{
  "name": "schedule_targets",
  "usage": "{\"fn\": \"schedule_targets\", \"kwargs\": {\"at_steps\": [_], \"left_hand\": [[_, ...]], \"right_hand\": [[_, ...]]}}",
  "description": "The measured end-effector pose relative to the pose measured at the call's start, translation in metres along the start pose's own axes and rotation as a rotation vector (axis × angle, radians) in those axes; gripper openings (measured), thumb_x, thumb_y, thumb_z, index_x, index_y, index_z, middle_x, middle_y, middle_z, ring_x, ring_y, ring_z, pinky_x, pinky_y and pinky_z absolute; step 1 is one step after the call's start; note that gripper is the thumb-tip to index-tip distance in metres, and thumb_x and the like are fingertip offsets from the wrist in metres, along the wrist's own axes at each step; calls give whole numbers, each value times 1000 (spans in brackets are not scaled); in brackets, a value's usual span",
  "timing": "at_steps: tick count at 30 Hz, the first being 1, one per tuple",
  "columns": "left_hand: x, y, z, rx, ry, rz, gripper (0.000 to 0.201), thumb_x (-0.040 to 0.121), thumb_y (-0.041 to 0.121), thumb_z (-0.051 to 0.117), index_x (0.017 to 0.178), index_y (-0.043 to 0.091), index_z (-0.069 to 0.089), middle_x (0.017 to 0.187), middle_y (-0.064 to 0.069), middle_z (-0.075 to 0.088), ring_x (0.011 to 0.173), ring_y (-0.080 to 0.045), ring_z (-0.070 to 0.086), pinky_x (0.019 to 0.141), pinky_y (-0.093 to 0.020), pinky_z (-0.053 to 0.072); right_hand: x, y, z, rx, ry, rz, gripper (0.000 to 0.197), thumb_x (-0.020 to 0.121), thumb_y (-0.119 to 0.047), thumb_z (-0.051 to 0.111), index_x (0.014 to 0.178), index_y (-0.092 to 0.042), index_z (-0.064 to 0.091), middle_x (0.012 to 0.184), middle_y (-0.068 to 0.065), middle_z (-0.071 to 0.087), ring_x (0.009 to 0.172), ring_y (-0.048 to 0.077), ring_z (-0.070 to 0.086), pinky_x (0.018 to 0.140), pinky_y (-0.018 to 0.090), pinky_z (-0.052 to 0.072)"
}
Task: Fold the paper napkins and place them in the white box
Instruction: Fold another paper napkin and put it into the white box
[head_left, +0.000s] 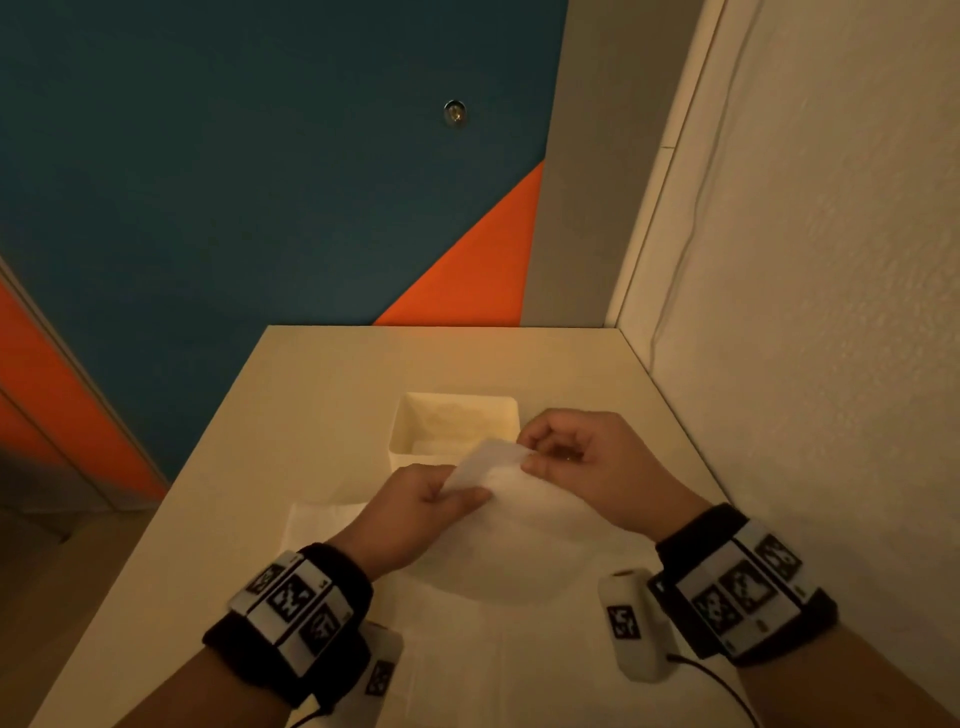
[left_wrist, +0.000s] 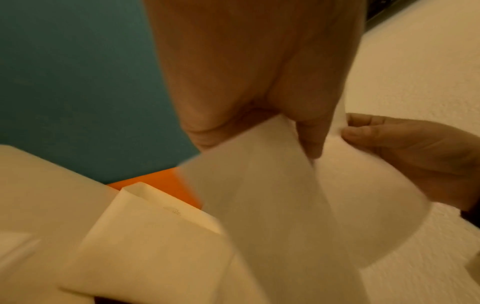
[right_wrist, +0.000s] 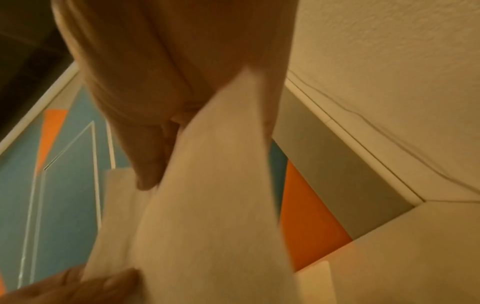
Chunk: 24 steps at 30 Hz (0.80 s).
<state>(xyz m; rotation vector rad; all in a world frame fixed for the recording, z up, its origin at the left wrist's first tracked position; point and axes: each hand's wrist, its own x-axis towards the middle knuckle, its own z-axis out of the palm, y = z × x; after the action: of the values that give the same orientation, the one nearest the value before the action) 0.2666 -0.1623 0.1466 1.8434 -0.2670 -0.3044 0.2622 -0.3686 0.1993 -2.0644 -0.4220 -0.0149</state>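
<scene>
A paper napkin (head_left: 514, 512) is held above the counter (head_left: 291, 415), pinched at its upper edge by the left hand (head_left: 415, 506) and right hand (head_left: 582, 460), just before the white box (head_left: 402, 434). More napkins (head_left: 322, 519) are spread beneath.

A broad black band (head_left: 306, 618) was worn on the left wrist, behind the fingers, and a matching black band (head_left: 748, 582) on the right. Each was faced with white plates printed with black square markers. A white camera block (head_left: 636, 626) with one such marker was fixed beside the right band, and a thin dark cable (head_left: 711, 680) trailed from it. Both forearms were left bare.
</scene>
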Motion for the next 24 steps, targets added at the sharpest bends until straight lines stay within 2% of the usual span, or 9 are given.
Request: {"fn": "schedule_targets", "kwargs": {"at_steps": [4, 8, 11, 13, 17, 20, 22, 23, 24], "left_hand": [[-3, 6, -1, -289, 147, -65, 18, 89, 19, 60, 85, 6, 72, 76, -7, 73, 66, -21, 68, 58, -29, 54], [-6, 11, -2, -522, 151, -84, 18, 91, 19, 57, 87, 7, 70, 76, -8, 72, 63, -20, 68, 55, -28, 53], [-5, 15, 1, -575, 122, -86, 18, 89, 20, 57, 93, 7, 69, 81, -9, 72, 67, -20, 69, 56, -29, 54], [-5, 17, 2, -580, 105, -83, 23, 85, 24, 59, 96, 6, 69, 87, -10, 73, 72, -22, 70, 60, -31, 56], [-3, 16, -1, -526, 38, -69, 31, 78, 26, 63, 103, 9, 70, 101, -13, 72, 85, -25, 68, 72, -35, 56], [-4, 17, -7, -525, -16, -77, 33, 77, 18, 63, 108, 7, 68, 105, -13, 71, 86, -22, 67, 73, -33, 58], [-5, 18, -13, -519, -45, -79, 27, 76, 12, 69, 102, 8, 72, 105, -15, 70, 87, -24, 67, 78, -35, 57], [-6, 20, -15, -521, -56, -80, 21, 75, 11, 67, 95, 9, 75, 102, -14, 71, 85, -24, 66, 77, -33, 57], [-6, 20, -17, -525, -64, -74, 21, 75, 13, 60, 87, 9, 77, 99, -12, 72, 82, -22, 66, 73, -30, 56]], "right_hand": [[-5, 11, -5, 152, 230, 147, 16, 85, -21, 69, 100, -22, 62, 94, -6, 67, 78, 1, 59, 70, 18, 47], [-16, 15, -4, 287, 168, 365, 26, 86, -37, 66, 108, -27, 58, 103, 0, 68, 85, 14, 65, 71, 30, 49], [-23, 15, 4, 454, 48, 389, 31, 85, -18, 65, 115, -24, 58, 102, 4, 73, 90, 21, 69, 70, 31, 55], [-26, 17, 8, 552, 60, 373, 33, 88, -3, 60, 116, -21, 60, 103, 6, 73, 93, 23, 70, 69, 30, 56], [-30, 22, 10, 729, 167, 338, 32, 88, 4, 53, 112, -12, 66, 106, 10, 72, 97, 25, 69, 74, 33, 58], [-32, 28, 6, 816, 232, 291, 25, 75, -10, 65, 97, -13, 75, 102, 10, 73, 91, 22, 70, 70, 29, 57], [-34, 30, 3, 784, 258, 273, 20, 66, -17, 69, 84, -12, 77, 93, 7, 74, 85, 22, 69, 65, 27, 56], [-35, 28, 0, 762, 256, 265, 11, 72, -12, 67, 77, -12, 77, 87, 4, 73, 81, 22, 67, 62, 27, 55], [-36, 31, -2, 727, 250, 251, 20, 80, -4, 60, 71, -12, 76, 82, 2, 72, 76, 21, 64, 59, 28, 53]]}}
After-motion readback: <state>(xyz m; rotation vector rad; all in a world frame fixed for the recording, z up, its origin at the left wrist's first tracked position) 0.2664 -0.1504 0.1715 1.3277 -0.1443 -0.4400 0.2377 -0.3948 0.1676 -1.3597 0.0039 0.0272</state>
